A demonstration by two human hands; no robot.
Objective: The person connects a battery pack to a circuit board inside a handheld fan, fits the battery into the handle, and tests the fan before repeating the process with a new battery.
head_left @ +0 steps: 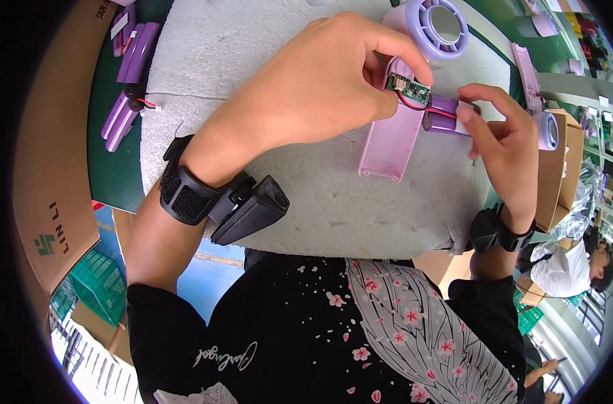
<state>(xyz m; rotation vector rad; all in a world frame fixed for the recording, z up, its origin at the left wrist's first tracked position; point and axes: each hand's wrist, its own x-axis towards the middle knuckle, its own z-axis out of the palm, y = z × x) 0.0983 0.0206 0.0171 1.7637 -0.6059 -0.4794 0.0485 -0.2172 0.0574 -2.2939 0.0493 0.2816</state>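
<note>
A lilac handheld fan lies on the foam pad, its round head (446, 25) at the far side and its open pink handle shell (389, 148) pointing toward me. My left hand (343, 77) reaches over the shell, thumb and index finger closed around a small green circuit board (411, 89) at the shell's upper part. Red and black wires (414, 106) run from the board to a purple battery pack (442, 114) just right of the shell. My right hand (501, 135) pinches that pack's right end between thumb and fingers. The left hand's other fingertips are hidden.
Several purple battery packs (137, 57) with wired plugs lie on the green tabletop left of the grey foam pad (306, 202). To the right are another pink shell (526, 75), another fan head (547, 131) and a cardboard box (563, 168). Another person (567, 266) sits farther right.
</note>
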